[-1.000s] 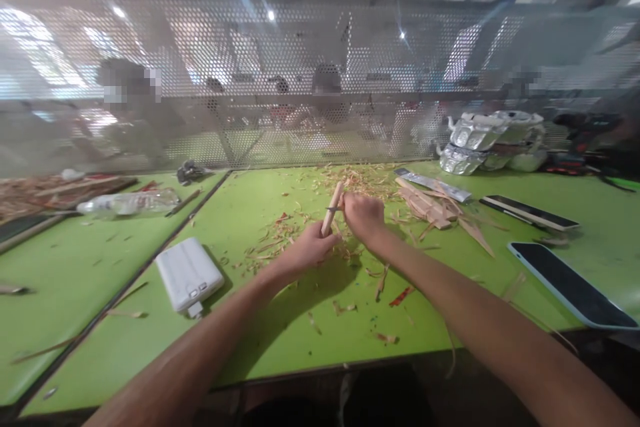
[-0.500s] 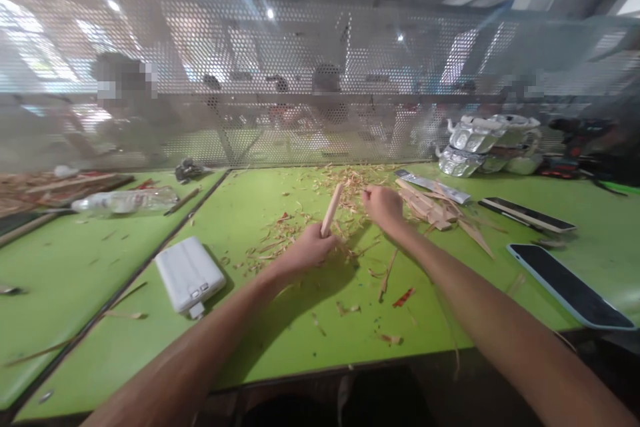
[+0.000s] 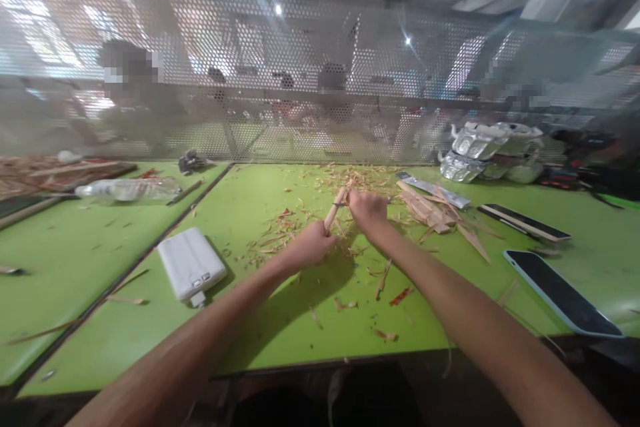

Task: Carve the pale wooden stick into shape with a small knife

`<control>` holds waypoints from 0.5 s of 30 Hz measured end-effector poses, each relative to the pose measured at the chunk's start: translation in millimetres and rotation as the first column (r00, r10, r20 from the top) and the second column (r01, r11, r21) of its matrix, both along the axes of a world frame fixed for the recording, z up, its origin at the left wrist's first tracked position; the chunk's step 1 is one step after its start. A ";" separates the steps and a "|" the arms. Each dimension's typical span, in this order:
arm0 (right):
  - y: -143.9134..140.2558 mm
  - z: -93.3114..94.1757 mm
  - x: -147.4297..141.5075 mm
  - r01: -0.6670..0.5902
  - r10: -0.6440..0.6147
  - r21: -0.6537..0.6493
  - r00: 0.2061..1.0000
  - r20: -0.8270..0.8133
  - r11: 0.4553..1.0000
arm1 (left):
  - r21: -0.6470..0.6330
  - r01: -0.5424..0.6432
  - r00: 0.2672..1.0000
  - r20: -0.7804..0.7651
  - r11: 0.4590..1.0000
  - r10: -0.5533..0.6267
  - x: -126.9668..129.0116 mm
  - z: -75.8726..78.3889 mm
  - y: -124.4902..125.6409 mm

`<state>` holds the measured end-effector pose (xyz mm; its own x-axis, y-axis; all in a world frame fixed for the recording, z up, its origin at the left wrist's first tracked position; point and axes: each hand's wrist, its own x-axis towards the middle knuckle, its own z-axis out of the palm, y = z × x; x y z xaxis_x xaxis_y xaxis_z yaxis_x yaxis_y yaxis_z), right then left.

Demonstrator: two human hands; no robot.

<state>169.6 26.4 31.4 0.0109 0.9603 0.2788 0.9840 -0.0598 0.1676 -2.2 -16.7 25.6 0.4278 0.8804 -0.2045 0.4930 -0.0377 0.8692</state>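
Left hand (image 3: 311,245): clamped low on a stick (image 3: 334,208), held tilted up and away over the green table (image 3: 280,320).
Right hand (image 3: 367,210): closed in a fist at the stick's top end, a thin dark blade (image 3: 339,204) poking from it across the wood.
Change: half a second ago drawn off to the right, clear of the stick; now back against the tip, as a second ago. Reads as one paring stroke done and the next set up.
Stick: between both hands, just above the shavings (image 3: 285,230) strewn left of and beyond the grip.
Near right hand: split wood strips (image 3: 433,210) just to its right; farther right, a dark phone (image 3: 563,293).
Near left hand: white power bank (image 3: 191,265) well off to its left.
Hidden: blade handle buried in the fist; stick's lower end lost inside the left palm.
Hard to tell: whether the blade bites the wood or only rests on it; workers behind the mesh screen (image 3: 320,80) blurred.
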 end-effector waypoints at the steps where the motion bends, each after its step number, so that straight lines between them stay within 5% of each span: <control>1: 3.4 -0.6 5.6 0.025 -0.025 -0.001 0.999 -0.021 1.000 | -0.024 0.018 0.999 0.028 1.000 -0.017 -0.4 -0.7 -1.4; 5: 12.8 -2.3 48.8 0.234 -0.235 -0.021 0.965 -0.113 0.972 | -0.084 0.227 0.964 0.164 0.970 -0.211 1.0 -5.1 -9.8; 8: 11.9 0.3 80.4 0.351 -0.349 -0.018 0.923 -0.161 0.936 | -0.091 0.181 0.965 0.209 0.979 -0.159 1.7 -8.0 -7.3; 11: 7.9 6.8 81.9 0.341 -0.328 0.043 0.926 -0.186 0.939 | -0.102 0.049 0.974 0.224 0.994 -0.025 -0.7 -9.4 3.4; 15: -2.3 12.2 42.3 0.167 -0.143 0.107 0.969 -0.200 0.980 | -0.121 0.045 0.953 0.303 0.992 -0.006 -3.7 -7.8 11.2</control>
